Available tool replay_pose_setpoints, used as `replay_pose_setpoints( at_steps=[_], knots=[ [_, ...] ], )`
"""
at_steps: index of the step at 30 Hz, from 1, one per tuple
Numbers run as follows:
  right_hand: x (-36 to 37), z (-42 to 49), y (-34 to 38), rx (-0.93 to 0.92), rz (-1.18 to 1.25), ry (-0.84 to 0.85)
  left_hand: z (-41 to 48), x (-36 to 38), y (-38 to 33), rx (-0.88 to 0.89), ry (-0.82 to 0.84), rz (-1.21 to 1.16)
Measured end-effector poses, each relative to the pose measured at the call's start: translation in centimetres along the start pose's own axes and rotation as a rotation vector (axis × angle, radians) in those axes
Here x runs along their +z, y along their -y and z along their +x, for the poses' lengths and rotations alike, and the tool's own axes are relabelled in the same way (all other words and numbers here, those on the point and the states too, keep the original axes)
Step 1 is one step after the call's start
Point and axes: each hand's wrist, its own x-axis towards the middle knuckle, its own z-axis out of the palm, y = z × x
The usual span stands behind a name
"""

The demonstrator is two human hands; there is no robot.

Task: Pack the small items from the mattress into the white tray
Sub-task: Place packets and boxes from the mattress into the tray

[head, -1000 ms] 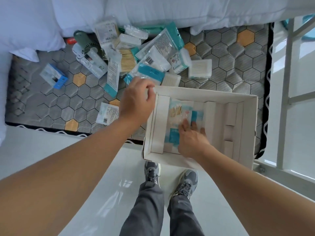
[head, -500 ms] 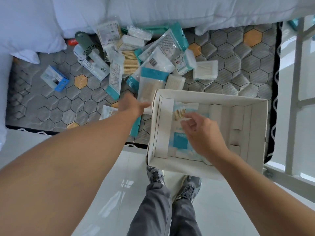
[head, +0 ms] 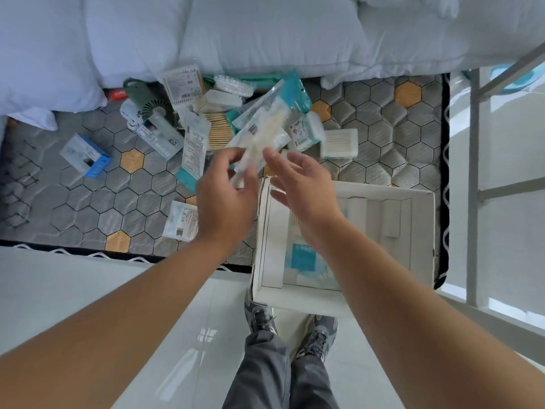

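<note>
The left hand [head: 225, 199] has lifted the cotton swab packet [head: 259, 140] off the mattress [head: 88, 202]; its grip is closed on the packet's lower end. The right hand [head: 303, 190], fingers spread and empty, has left the white tray [head: 421, 231] and risen to the packet's 4 o'clock side.

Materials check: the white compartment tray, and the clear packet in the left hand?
White compartment tray: looks like matte cardboard or paperboard; flat folded walls and dividers, no gloss, though thin plastic can't be excluded. Clear packet of pale sticks, held by the left hand: seemingly thin glossy plastic film; see-through, with glare, blurred here. The right hand is open beside it.
</note>
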Motion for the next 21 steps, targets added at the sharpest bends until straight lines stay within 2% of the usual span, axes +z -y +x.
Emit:
replay_pose_setpoints(
  at_steps=[3, 5, 8, 10, 12, 14, 16, 18, 21],
  knots=[
    [0.6, 0.4, 0.4, -0.003, 0.188, 0.014, -1.4, 0.6, -1.8, 0.133, 0.231, -0.072],
    [-0.3, 0.6, 0.8, 0.061, 0.305, 0.028, -1.8, 0.9, -1.4, 0.227, 0.351, 0.0],
    [-1.6, 0.6, 1.1, 0.086, 0.287, 0.108, -1.8, 1.2, -1.0, 0.272, 0.48, 0.099],
    [-2.2, 0.7, 1.2, 0.068, 0.223, 0.01, -1.5, 1.4, -1.2, 0.28, 0.501, 0.075],
    [-3.0, 0.9, 1.2, 0.099, 0.186, -0.123, -0.4, 1.7, -0.9, 0.256, 0.426, 0.056],
    [-3.8, 1.2, 1.1, 0.121, 0.179, -0.214, 1.8, 2.1, 0.2, 0.08, 0.28, 0.082],
    [-4.6, 1.4, 0.8, 0.124, 0.193, -0.231, 4.4, 2.6, 2.6, -0.201, 0.206, 0.185],
    [-5.3, 1.6, 0.4, 0.131, 0.225, -0.232, 6.3, 3.0, 5.1, -0.424, 0.242, 0.269],
    [-6.4, 1.9, 0.0, 0.149, 0.292, -0.236, 7.6, 4.1, 7.6, -0.54, 0.274, 0.275]
  ],
)
